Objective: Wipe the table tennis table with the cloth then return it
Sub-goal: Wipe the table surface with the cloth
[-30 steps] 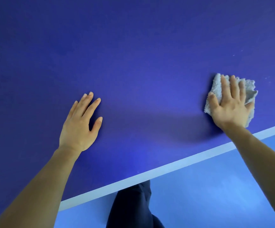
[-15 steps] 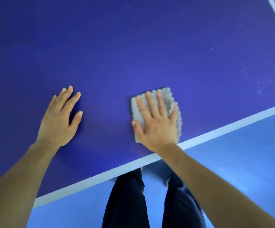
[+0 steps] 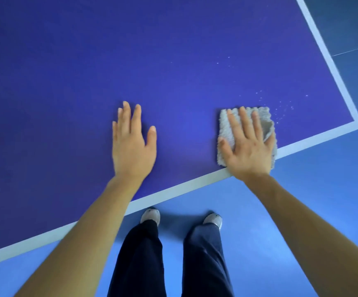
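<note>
Grey fluffy cloth [image 3: 227,133] lies flat on the dark blue table tennis table [image 3: 131,50], right of frame centre, its lower edge touching the white edge line [image 3: 173,190]. Right hand [image 3: 247,151] presses on the cloth, palm down, fingers straight and spread. Left hand [image 3: 132,144] rests flat on the bare table at frame centre, fingers straight, holding nothing, well apart from the cloth. White specks [image 3: 280,106] just right of the cloth near the table corner at right. Lower frame: dark trousers [image 3: 139,260], light shoes [image 3: 150,215], blue floor [image 3: 302,211].
</note>
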